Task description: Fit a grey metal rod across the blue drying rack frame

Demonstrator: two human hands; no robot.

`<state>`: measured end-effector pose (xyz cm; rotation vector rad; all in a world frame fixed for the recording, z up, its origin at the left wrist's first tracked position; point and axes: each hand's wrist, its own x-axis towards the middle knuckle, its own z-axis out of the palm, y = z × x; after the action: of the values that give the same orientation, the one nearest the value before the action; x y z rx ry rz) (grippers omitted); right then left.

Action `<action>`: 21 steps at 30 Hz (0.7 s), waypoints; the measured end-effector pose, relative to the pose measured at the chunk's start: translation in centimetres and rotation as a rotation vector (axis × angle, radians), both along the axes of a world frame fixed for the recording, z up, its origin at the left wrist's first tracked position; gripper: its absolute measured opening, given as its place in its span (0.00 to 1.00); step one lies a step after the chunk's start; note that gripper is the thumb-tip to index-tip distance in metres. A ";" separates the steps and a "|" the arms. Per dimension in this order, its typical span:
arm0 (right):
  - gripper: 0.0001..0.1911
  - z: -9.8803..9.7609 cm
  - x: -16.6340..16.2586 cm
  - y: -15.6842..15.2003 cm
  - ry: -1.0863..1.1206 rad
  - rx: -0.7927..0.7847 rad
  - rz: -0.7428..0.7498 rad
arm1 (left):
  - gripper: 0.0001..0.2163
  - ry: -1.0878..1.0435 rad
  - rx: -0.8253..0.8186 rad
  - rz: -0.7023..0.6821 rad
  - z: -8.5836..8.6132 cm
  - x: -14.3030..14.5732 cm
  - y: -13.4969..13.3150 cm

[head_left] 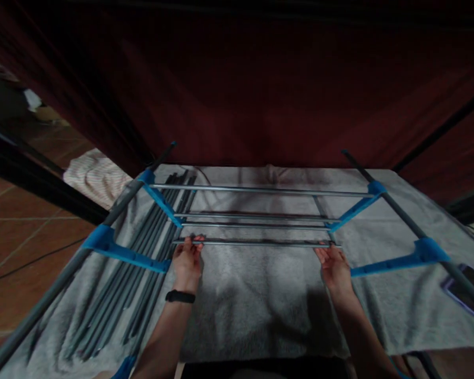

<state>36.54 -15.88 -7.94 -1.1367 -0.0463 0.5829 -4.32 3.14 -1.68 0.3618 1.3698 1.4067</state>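
My left hand (187,261) grips the left end of a grey metal rod (256,243), and my right hand (333,266) grips its right end. The rod lies level, crosswise between two side rails of a rack frame. Blue plastic connectors (120,251) (403,260) stick inward from the rails on both sides, just beside my hands. Farther back, more rods (256,216) span between a second pair of blue connectors (160,200) (353,209). A black band sits on my left wrist.
A grey towel (256,295) covers the surface beneath. A pile of several loose grey rods (138,273) lies at the left. A phone (464,292) rests at the right edge. Dark red cloth (260,89) hangs behind. Tiled floor (19,231) is at the left.
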 end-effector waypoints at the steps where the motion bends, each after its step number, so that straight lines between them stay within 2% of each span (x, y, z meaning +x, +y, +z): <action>1: 0.12 -0.2 0.1 -0.1 -0.001 -0.004 -0.005 | 0.09 -0.007 0.004 -0.001 -0.1 0.0 -0.1; 4: 0.11 -0.6 0.4 -0.4 -0.008 -0.005 0.003 | 0.09 -0.032 0.030 0.000 -0.6 0.0 -0.2; 9: 0.17 -1.0 0.9 -1.2 -0.042 -0.012 0.034 | 0.08 -0.051 0.064 -0.056 -1.6 -0.4 -0.4; 12: 0.17 -1.2 1.1 -1.3 -0.035 -0.023 0.041 | 0.11 -0.059 0.056 -0.025 -2.0 -0.5 -0.5; 21: 0.17 -1.6 1.2 -1.1 -0.051 -0.040 -0.004 | 0.14 -0.030 0.048 -0.004 -2.3 0.0 -0.6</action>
<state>37.73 -16.95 -9.55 -1.1904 -0.0765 0.5535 -4.34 2.58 -3.96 0.3735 1.3125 1.4380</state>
